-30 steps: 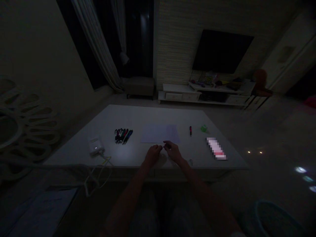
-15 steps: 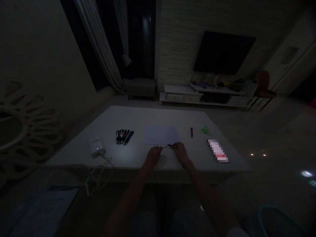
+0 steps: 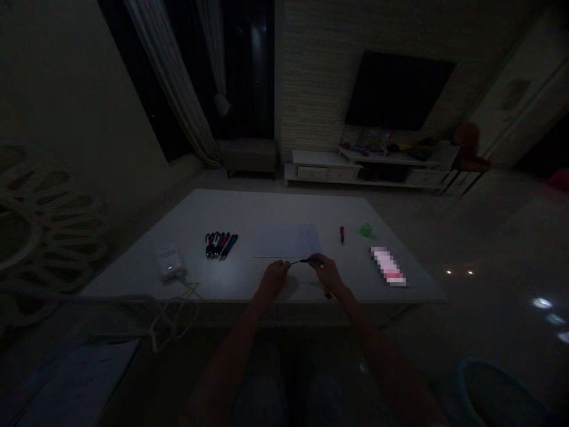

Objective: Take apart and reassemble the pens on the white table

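My left hand (image 3: 274,277) is closed in a pinch at the near edge of the paper, gripping one end of a thin refill-like rod (image 3: 294,263). The rod's other end meets a dark pen barrel (image 3: 306,260), which my right hand (image 3: 326,271) pinches from the right. In the dim light I cannot tell whether the rod sits inside the barrel. Beyond both hands lies a white sheet of paper (image 3: 278,239), with writing on its right part. A small dark object (image 3: 328,294) shows beside my right wrist, too dim to name.
Several pens (image 3: 221,245) lie in a row on the white table (image 3: 267,207). A white box (image 3: 169,262) with cables stands at the left. To the right are a red-and-black pen (image 3: 342,235), a small green object (image 3: 365,229) and a phone (image 3: 388,267).
The view has shifted slightly. My hands stay close together with the rod and barrel between them; my right hand has turned a little, and more of the dark object by its wrist shows.
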Motion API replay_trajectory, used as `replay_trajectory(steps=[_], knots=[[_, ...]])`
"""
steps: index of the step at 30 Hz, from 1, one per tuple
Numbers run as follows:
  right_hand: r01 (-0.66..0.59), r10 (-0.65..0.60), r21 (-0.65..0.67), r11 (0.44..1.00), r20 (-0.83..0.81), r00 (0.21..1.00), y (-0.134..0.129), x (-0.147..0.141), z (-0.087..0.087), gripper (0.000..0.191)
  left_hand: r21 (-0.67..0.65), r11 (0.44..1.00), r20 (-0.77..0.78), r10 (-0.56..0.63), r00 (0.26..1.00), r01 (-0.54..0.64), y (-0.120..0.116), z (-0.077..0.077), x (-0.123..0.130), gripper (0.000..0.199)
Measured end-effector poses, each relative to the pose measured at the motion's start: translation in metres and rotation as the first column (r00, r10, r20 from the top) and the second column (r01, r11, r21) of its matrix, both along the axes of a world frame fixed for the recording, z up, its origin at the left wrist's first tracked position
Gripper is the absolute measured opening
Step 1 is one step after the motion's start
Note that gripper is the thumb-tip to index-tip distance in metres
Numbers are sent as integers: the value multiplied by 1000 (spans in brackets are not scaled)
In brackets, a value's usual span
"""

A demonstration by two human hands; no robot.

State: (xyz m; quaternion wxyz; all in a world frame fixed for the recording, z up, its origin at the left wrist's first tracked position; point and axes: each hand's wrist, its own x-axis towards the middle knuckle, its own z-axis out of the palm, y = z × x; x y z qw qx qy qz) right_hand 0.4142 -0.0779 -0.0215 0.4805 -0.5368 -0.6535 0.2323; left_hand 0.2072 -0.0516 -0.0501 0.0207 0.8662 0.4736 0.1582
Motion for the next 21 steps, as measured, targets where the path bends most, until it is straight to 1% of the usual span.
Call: replay_trajectory(steps=[6, 13, 17, 21], knots=[[-17, 17, -3, 1000, 30, 999, 2, -3, 2, 20, -2, 1000, -19, 2, 1000, -2, 1, 0, 0, 20], [-59, 60, -17, 998, 59, 996, 5, -11, 1, 18, 17, 999, 29, -29, 999, 29, 1, -2, 1, 18], [-134, 138, -54, 989, 73, 988, 8, -22, -2, 17, 29, 998, 101, -49, 994, 47, 3, -6, 1, 21], [-119, 127, -100, 988, 75, 989, 12, -28, -5, 18, 39, 998, 117, -53, 992, 49, 6, -12, 1, 25]])
